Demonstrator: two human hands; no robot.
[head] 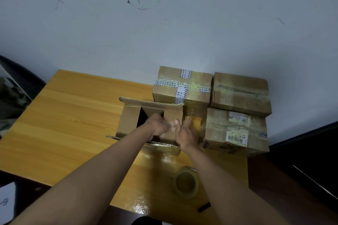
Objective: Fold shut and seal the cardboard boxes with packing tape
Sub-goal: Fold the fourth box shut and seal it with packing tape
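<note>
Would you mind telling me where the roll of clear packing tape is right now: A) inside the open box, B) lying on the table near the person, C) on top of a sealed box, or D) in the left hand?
B: the tape roll lies flat on the wooden table, nearer the person than the open box, and neither hand touches it.

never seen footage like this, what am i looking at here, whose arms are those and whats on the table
This is one picture from a camera worn on a person's head, looking down at their own bare arms; there is no machine. The left hand and right hand meet over an open box on a wooden table, its flaps not yet shut. They seem to handle something clear between them, perhaps tape, but it is blurred. Three taped boxes sit to the right: one with printed tape, one plain, one labelled. A tape roll lies nearer the person.
</note>
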